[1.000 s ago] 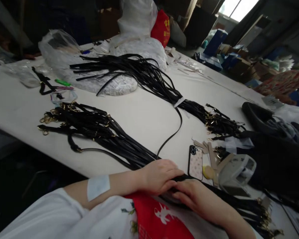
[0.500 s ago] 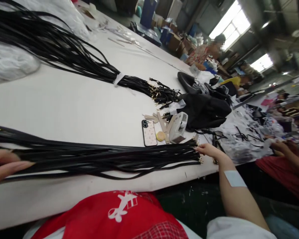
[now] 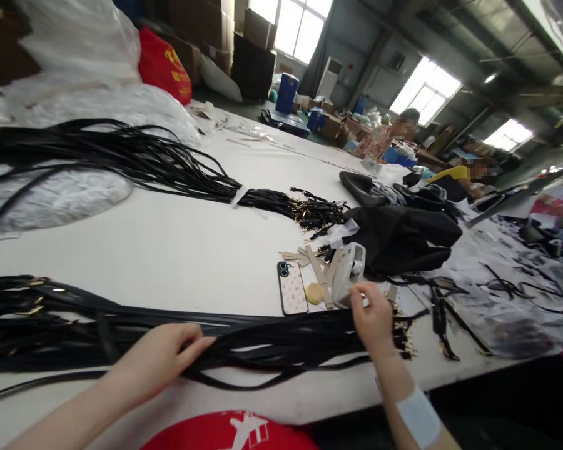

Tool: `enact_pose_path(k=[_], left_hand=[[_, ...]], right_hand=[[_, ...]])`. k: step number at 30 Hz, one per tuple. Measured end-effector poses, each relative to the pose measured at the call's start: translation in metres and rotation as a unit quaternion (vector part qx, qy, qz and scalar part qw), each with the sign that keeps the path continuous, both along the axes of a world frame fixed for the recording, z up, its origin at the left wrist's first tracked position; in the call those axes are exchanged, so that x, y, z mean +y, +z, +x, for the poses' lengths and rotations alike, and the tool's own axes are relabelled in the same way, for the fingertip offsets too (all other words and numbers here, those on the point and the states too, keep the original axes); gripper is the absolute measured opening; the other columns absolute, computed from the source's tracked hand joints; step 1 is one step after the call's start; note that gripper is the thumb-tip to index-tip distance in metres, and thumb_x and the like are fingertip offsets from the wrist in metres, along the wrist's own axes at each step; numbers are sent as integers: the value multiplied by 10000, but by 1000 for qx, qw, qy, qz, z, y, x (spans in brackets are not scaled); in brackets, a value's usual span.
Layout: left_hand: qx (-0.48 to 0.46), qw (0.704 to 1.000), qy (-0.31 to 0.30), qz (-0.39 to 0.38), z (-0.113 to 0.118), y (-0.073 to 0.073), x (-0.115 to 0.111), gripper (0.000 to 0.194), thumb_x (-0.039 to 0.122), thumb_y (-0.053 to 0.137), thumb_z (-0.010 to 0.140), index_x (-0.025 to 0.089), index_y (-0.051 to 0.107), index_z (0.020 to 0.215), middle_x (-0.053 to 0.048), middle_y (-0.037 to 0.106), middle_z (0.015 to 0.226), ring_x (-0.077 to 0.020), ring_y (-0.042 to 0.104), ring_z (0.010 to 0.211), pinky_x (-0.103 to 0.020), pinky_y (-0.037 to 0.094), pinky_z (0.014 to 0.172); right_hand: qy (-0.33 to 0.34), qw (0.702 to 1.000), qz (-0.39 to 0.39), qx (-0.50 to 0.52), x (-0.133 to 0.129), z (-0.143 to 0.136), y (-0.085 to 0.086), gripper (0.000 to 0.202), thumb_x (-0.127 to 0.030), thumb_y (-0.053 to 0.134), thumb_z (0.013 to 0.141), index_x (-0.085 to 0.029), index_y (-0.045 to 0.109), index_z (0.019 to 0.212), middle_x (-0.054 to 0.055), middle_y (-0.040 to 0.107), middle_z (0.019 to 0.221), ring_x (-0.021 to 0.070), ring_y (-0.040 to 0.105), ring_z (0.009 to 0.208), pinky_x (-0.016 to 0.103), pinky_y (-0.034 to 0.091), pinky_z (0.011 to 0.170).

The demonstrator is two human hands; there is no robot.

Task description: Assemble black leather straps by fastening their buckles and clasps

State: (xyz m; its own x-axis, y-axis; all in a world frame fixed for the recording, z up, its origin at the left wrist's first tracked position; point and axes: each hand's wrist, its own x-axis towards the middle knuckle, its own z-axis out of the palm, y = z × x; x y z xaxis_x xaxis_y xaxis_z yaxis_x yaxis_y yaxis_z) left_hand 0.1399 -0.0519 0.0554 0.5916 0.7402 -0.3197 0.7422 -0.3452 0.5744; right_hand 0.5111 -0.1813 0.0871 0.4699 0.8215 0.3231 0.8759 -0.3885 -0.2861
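Long black straps (image 3: pixel 286 331) lie in a loose bundle along the near side of the white table, with gold clasps at both ends. My left hand (image 3: pixel 169 350) is over the left half of this bundle, thumb and forefinger pinched on a black strap. Above the bundle's right part is my right hand (image 3: pixel 373 315), its fingers closed; what they hold, if anything, is too small to tell. Just beyond its fingertips stands an open white case (image 3: pixel 348 275). A phone in a patterned case (image 3: pixel 293 289) lies beside a round yellowish item (image 3: pixel 314 293).
Another black strap bundle (image 3: pixel 178 169), tied with a white band (image 3: pixel 239 196), crosses the table's far side. Clear plastic bags (image 3: pixel 75 194) are at the left. A black bag (image 3: pixel 403 237) and beige strips (image 3: pixel 315 265) are at centre right. Two people are beyond the table.
My left hand has moved right, from the left edge to the middle of the straps. My right hand has left the clasp end and come nearer the white case. The view has tilted up and left.
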Motion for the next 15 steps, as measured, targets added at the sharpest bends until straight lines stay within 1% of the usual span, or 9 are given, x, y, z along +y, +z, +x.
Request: enact_pose_path(k=[1, 2, 3, 4, 6, 8, 11, 13, 15], left_hand=[[-8, 1000, -7, 2, 20, 3, -7, 441, 519, 420, 877, 195, 556, 611, -8, 619, 603, -164, 529, 579, -248, 324, 556], [-23, 1000, -14, 3, 39, 6, -14, 407, 479, 413, 890, 196, 573, 645, -20, 644, 652, -173, 552, 618, -251, 339, 577], [-44, 999, -26, -1, 55, 8, -19, 352, 425, 416, 894, 199, 597, 693, -31, 670, 708, -182, 575, 661, -253, 359, 600], [-70, 997, -42, -3, 67, 11, -23, 295, 365, 419, 892, 202, 616, 744, -41, 691, 777, -188, 596, 713, -256, 380, 635], [-98, 993, -66, -7, 74, 14, -23, 230, 308, 433, 880, 211, 636, 832, -46, 704, 872, -193, 610, 786, -262, 401, 695], [-81, 994, -68, -15, 61, 16, -13, 249, 361, 449, 885, 206, 625, 803, -31, 685, 817, -186, 587, 743, -262, 391, 673], [-36, 997, -33, -55, 23, 18, 7, 385, 496, 444, 884, 185, 561, 689, 5, 577, 654, -157, 488, 626, -248, 338, 580], [-34, 995, -11, -90, 5, 16, 13, 408, 514, 430, 885, 178, 543, 682, 19, 522, 633, -141, 438, 611, -239, 323, 563], [-37, 993, -1, -110, 0, 10, 8, 409, 512, 418, 888, 175, 546, 696, 21, 505, 640, -135, 418, 614, -237, 326, 563]], right_hand=[[61, 997, 15, 36, 6, -38, -12, 348, -414, 347, 969, -214, 627, 921, 96, 660, 956, 222, 597, 937, 330, 466, 859], [160, 977, 26, 139, 12, -74, -24, 304, -385, 386, 968, -207, 626, 1022, 99, 664, 1005, 216, 600, 956, 322, 470, 865], [232, 944, 23, 234, 19, -105, -34, 296, -367, 411, 964, -203, 609, 1110, 90, 669, 1028, 203, 607, 945, 308, 479, 855], [273, 911, 12, 310, 26, -130, -42, 300, -359, 415, 968, -199, 607, 1134, 76, 678, 1017, 189, 618, 919, 291, 486, 836], [301, 865, 1, 401, 39, -156, -53, 320, -363, 398, 978, -184, 661, 1009, 50, 698, 913, 171, 631, 848, 265, 489, 777], [280, 862, -11, 422, 51, -152, -57, 359, -400, 441, 959, -165, 682, 835, 27, 686, 760, 154, 615, 725, 239, 469, 671], [223, 895, -11, 386, 60, -127, -59, 381, -430, 534, 903, -150, 661, 678, 3, 615, 593, 134, 545, 584, 233, 403, 569], [220, 905, -8, 365, 61, -120, -60, 368, -397, 534, 904, -151, 662, 662, 10, 623, 597, 139, 552, 596, 241, 400, 595], [260, 901, -11, 346, 59, -128, -62, 322, -341, 507, 922, -161, 692, 730, 28, 681, 694, 151, 594, 681, 246, 418, 668]])
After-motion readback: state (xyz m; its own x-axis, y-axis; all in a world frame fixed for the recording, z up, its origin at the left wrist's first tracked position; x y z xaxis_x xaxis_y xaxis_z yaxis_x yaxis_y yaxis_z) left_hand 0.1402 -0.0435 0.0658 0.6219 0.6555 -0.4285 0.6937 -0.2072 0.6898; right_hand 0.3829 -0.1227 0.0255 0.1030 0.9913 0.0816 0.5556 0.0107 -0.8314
